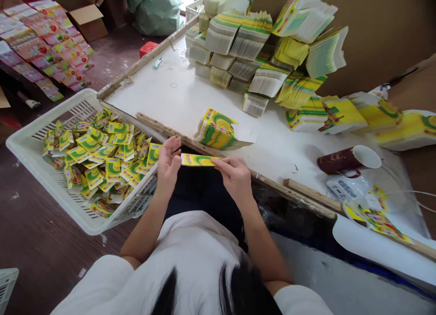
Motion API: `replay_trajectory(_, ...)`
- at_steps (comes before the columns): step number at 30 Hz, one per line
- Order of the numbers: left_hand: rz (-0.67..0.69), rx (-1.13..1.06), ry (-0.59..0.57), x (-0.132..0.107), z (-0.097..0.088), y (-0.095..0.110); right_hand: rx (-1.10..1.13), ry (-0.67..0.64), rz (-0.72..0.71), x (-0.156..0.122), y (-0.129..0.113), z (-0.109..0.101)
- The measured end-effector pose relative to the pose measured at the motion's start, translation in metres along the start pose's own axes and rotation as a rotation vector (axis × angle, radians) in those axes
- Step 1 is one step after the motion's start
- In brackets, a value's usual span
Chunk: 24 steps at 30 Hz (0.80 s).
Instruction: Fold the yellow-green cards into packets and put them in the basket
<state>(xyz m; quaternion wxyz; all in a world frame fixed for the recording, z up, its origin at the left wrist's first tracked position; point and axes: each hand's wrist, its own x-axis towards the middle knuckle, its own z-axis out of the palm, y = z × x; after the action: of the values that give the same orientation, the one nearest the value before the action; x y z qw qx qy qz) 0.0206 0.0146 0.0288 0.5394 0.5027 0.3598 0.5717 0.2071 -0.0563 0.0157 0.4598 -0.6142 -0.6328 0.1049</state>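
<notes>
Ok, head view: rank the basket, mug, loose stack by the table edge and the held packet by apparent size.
1. basket, clearly largest.
2. stack and mug: they look about alike, so unranked.
3. packet, smallest.

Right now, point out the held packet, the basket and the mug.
packet (199, 160), head view, middle of its yellow face.
basket (27, 147), head view, bare white left corner.
mug (337, 162), head view, maroon side wall.
</notes>
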Motion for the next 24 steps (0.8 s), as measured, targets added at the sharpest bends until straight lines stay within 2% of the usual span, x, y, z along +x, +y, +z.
replay_trajectory(1,0.025,0.116,-0.071,0.001,-0.004,0.006,-0.048,-0.039,-0.038,0.000,0.000,-0.002)
replay_trajectory(3,0.015,0.345,-0.289,0.001,-0.008,0.010,-0.064,-0.155,-0.119,-0.001,-0.004,-0.003)
replay_trajectory(5,-0.030,0.484,-0.499,-0.003,-0.007,0.005,-0.031,-0.233,-0.182,-0.003,-0.012,-0.002)
replay_trajectory(6,-0.047,0.513,-0.550,-0.006,-0.006,0.000,-0.027,-0.218,-0.191,-0.004,-0.016,0.000)
replay_trajectory(8,-0.052,0.544,-0.522,-0.014,-0.002,-0.011,-0.035,-0.071,-0.138,-0.007,-0.022,0.003)
replay_trajectory(10,-0.038,0.577,-0.414,-0.021,0.001,-0.019,0.016,0.086,-0.010,-0.009,-0.026,0.009)
replay_trajectory(11,-0.032,0.595,-0.376,-0.024,0.002,-0.021,0.089,0.110,0.065,-0.010,-0.027,0.013)
replay_trajectory(12,-0.021,0.608,-0.358,-0.027,0.003,-0.022,0.187,0.081,0.139,-0.011,-0.028,0.018)
replay_trajectory(14,0.027,0.615,-0.370,-0.030,0.004,-0.021,0.412,-0.083,0.267,-0.012,-0.028,0.027)
replay_trajectory(17,0.163,0.621,-0.452,-0.031,0.003,-0.018,0.647,-0.324,0.400,-0.013,-0.024,0.036)
replay_trajectory(21,0.219,0.670,-0.543,-0.032,0.001,-0.016,0.741,-0.373,0.459,-0.018,-0.015,0.038)
replay_trajectory(24,0.160,0.673,-0.553,-0.034,0.001,-0.019,0.752,-0.360,0.384,-0.024,-0.013,0.035)
